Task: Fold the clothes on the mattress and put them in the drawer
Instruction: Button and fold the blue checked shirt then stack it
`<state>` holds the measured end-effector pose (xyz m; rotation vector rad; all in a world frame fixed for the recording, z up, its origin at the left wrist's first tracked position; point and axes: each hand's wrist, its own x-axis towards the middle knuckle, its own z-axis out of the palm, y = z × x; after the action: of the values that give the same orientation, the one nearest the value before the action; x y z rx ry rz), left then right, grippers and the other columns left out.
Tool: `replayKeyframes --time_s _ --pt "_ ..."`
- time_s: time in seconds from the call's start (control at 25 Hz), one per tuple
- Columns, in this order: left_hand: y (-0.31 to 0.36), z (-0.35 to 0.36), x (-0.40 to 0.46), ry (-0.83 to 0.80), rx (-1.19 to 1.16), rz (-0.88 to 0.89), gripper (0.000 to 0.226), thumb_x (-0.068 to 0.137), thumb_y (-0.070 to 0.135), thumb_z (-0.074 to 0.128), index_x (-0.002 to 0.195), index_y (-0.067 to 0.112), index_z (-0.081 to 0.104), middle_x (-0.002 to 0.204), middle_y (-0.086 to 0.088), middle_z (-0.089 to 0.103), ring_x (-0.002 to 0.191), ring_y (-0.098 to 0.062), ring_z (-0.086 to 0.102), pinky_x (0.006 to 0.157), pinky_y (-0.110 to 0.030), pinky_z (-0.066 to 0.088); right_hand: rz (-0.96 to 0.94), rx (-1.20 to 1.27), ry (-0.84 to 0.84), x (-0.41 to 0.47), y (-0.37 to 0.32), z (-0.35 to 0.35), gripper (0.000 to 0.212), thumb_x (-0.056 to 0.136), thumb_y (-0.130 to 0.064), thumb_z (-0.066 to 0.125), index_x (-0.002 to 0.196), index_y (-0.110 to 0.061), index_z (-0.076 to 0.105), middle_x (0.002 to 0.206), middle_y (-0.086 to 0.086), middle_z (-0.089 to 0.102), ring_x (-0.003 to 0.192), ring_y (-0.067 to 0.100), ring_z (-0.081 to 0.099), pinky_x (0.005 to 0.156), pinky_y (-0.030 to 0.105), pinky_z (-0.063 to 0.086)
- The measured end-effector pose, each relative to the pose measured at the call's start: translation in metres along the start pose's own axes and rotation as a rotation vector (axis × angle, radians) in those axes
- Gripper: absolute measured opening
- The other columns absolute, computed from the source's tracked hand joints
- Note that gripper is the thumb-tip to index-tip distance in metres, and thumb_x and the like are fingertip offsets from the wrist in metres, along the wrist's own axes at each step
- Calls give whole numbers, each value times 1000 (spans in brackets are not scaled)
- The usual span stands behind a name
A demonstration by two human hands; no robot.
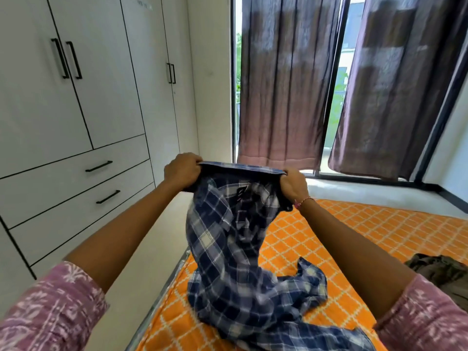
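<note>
My left hand (182,171) and right hand (293,184) pinch the blue-and-white plaid cotton shirt (235,249) taut between clenched fingers; below them, I'd shake it flat over the orange patterned mattress (354,231).

A home bedroom is shown. A mattress covered in an orange sheet with a white lattice pattern (354,231) is laid low by the floor, a tall white fitted wardrobe with black bar handles and drawers (76,110) is set along the wall, and dark brown fabric curtains (286,84) are hung before a glass sliding door.
</note>
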<state>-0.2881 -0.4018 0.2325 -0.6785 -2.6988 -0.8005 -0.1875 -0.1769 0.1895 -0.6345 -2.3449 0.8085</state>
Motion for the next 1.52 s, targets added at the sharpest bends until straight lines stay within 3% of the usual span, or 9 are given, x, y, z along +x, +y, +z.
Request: replayKeyframes --time_s 0.28,0.48,0.72,0.88,1.04,1.2,1.28,1.44,1.52 --pt "28 8 5 98 -327 -147 29 94 0 37 111 0 60 97 -20 62 80 -29 58 63 -32 43 30 -236 -143 26 -56 -75 19 91 -3 47 72 1 51 83 18 56 82 26 49 61 32 36" --pt "78 6 11 229 -203 -47 28 95 3 36 105 8 62 91 -10 60 82 -27 58 68 -34 43 -162 -866 230 30 -126 -117 25 98 -20 46 110 -3 60 103 12 59 95 26 55 73 30 36" --pt "58 5 -6 -241 276 -105 14 94 18 51 87 7 55 79 -6 59 73 -17 62 66 -27 44 -177 -1130 -278 3 -84 -93 23 92 -13 44 105 -13 63 114 5 59 110 29 56 75 34 35" --pt "52 10 -3 -521 -313 -301 28 97 6 43 71 4 52 43 -3 57 29 -5 48 35 -13 39 -27 -644 -500 10 -56 -68 23 90 -3 48 68 3 56 66 15 54 54 24 54 49 25 44" --pt "49 47 4 -429 -706 -428 21 98 9 42 80 8 52 45 0 62 36 -4 57 48 -16 44 405 257 -498 19 -18 -23 33 98 -5 34 65 -9 39 30 0 46 23 6 44 27 12 32" --pt "29 123 7 -276 -971 -232 19 95 18 55 106 27 43 84 -3 64 67 -13 62 54 -24 49 318 645 -474 19 26 33 29 99 -15 43 125 -27 36 97 9 67 84 18 63 62 26 44" --pt "4 183 -17 -251 -617 -138 42 91 33 59 128 25 40 111 -10 61 96 -25 62 78 -37 52 219 416 -456 -2 70 61 47 95 -13 53 139 -20 36 121 16 58 103 24 56 73 32 44" --pt "-42 294 -111 -785 53 -124 84 85 66 50 151 32 11 159 -12 -7 146 -33 -4 112 -62 13 249 -187 -731 -80 183 125 107 67 -84 48 149 -19 27 146 13 39 129 32 43 105 41 39" --pt "-46 322 -137 -904 196 -82 82 88 62 48 152 28 11 157 -12 -17 145 -33 -11 111 -66 8 314 -368 -828 -108 212 146 105 72 -79 50 152 -23 13 150 16 29 132 37 36 106 46 38"
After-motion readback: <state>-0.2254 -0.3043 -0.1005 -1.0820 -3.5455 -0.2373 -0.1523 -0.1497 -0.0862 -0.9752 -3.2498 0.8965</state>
